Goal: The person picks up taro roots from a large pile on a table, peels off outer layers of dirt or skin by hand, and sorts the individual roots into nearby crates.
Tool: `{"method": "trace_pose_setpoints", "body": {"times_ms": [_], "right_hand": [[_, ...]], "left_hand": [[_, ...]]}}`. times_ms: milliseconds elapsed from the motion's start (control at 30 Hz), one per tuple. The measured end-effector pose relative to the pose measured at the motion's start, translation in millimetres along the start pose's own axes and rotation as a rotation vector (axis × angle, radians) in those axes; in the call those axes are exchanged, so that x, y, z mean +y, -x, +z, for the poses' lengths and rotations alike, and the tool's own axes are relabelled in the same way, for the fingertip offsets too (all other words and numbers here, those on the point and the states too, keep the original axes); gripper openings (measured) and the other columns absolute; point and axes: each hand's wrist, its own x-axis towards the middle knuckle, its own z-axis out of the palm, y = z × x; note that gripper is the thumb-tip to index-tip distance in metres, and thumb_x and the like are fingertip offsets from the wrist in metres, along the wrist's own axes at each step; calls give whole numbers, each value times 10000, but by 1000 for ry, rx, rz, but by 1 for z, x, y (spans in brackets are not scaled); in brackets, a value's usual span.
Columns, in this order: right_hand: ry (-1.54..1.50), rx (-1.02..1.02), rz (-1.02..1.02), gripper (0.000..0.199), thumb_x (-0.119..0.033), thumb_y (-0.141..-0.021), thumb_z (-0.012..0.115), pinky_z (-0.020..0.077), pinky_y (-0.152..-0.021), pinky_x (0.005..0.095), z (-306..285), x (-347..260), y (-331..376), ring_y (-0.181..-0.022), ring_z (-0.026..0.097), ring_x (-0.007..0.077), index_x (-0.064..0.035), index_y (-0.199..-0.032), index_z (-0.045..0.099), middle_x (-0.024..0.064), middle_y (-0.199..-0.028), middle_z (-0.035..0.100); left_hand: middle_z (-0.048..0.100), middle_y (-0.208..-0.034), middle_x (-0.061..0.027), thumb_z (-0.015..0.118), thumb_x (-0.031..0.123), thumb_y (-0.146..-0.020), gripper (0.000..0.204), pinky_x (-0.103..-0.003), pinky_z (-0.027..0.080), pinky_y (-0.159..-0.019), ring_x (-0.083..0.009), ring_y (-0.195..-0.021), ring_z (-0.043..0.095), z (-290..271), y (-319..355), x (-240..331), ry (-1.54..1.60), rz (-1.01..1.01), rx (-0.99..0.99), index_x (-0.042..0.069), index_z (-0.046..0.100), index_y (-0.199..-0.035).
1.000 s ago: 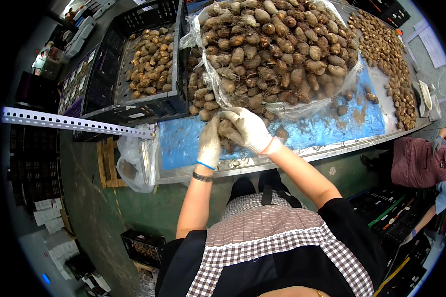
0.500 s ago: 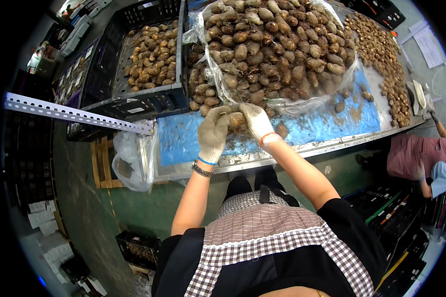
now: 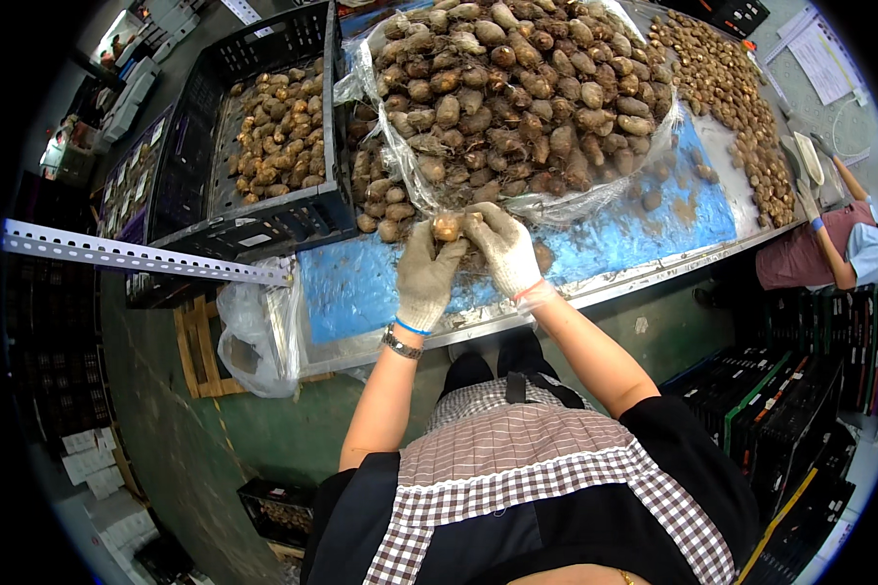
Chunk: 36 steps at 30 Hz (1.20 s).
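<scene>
Both my hands wear dirty white gloves. My left hand (image 3: 426,276) and my right hand (image 3: 502,249) meet over the blue table top (image 3: 351,283) and hold one small brown tuber (image 3: 447,227) between their fingertips. Right behind them lies a big heap of brown tubers (image 3: 517,97) on clear plastic sheet. More loose tubers (image 3: 385,210) lie to the left of the heap, close to my left hand.
A black crate (image 3: 263,210) with smaller tubers stands at the back left. A clear plastic bag (image 3: 249,336) hangs off the table's left front corner. A perforated metal bar (image 3: 137,255) crosses the left. Another person (image 3: 829,249) works at the right, by a row of tubers (image 3: 741,127).
My hands have risen slightly toward the heap and now pinch a single tuber between them; earlier they worked lower on the blue surface. The view has shifted a little.
</scene>
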Motion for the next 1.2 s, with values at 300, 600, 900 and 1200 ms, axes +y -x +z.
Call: {"method": "trace_pose_setpoints", "body": {"times_ms": [300, 600, 900, 1200], "right_hand": [[-233, 19, 255, 312, -158, -955, 623, 460, -611, 193, -16, -7, -2, -719, 586, 45, 0, -1223, 645, 31, -915, 683], [-75, 246, 198, 193, -176, -909, 656, 523, -758, 300, -43, 32, -28, -840, 673, 180, -36, -1000, 754, 88, -863, 719], [-172, -218, 29, 454, -150, -978, 586, 511, -895, 251, -59, 9, -12, -1063, 606, 131, -18, -1403, 492, 93, -1210, 654], [500, 44, 200, 368, -255, -949, 611, 513, -571, 195, -204, 15, 0, -638, 624, 89, -53, -1257, 624, 19, -952, 737]], "left_hand": [[598, -1104, -73, 645, 18, -892, 456, -247, 491, -816, -116, -895, 555, -11, -14, -15, 681, -191, -99, -65, 498, -1316], [649, -1156, -114, 787, 215, -851, 535, -333, 505, -932, -197, -1053, 615, 6, -6, 3, -445, 348, -219, -49, 563, -1258], [652, -1214, -137, 785, 157, -808, 514, -324, 469, -996, -211, -1116, 613, 21, -10, -3, -119, -59, -140, -24, 585, -1246], [701, -1061, -139, 680, 297, -840, 349, -379, 514, -871, -297, -1004, 660, -21, -21, -38, -814, -227, 9, 97, 683, -1127]]}}
